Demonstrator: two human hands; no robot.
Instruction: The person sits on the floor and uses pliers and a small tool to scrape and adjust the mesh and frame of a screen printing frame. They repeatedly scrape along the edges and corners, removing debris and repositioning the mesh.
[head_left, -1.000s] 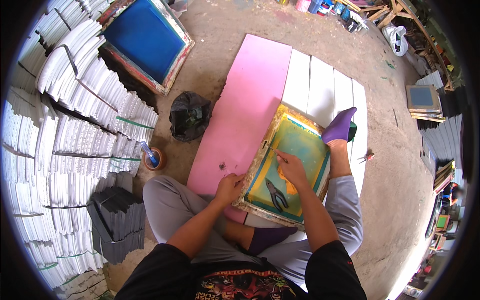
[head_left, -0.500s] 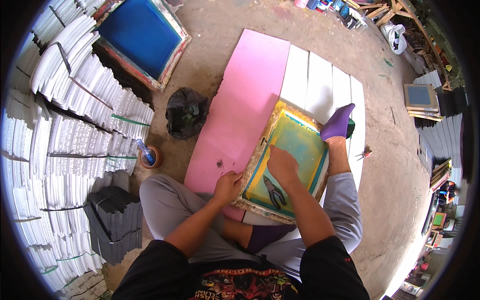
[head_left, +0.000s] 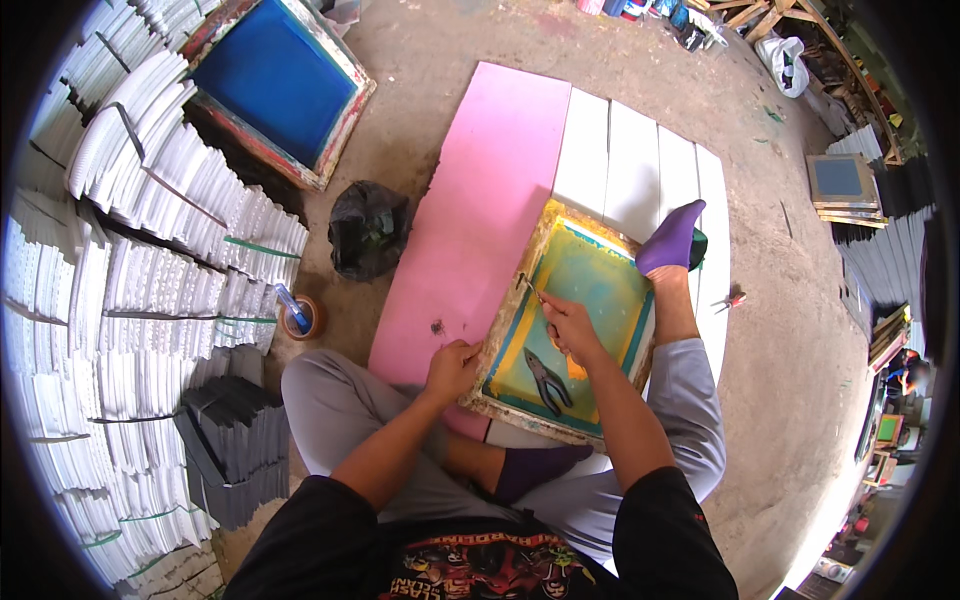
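Note:
A screen-printing frame [head_left: 497, 375] with a blue-green and yellow mesh rests tilted on boards between my legs. My left hand [head_left: 454, 370] is closed on its left edge, near the lower corner. Over the mesh, my right hand [head_left: 573, 328] is wrapped round what looks like a screwdriver [head_left: 576, 369], its orange handle end showing below the palm. The thin metal shaft points up-left to a small dark piece [head_left: 522, 279] on the frame's left rail; I cannot tell whether the tip touches it. Dark-handled pliers [head_left: 547, 383] lie on the mesh, jaws away from me.
A pink board [head_left: 475, 200] and white panels [head_left: 632, 160] lie under the frame. Left are a black bag [head_left: 368, 230], a round brown container [head_left: 305, 318] and tall white stacks [head_left: 150, 270]. A blue screen [head_left: 280, 80] stands behind. Red-handled pliers [head_left: 735, 300] lie right of my foot.
My right hand has drawn back slightly toward me and turned, so the shaft and orange handle end now show. My left hand stays on the frame's edge.

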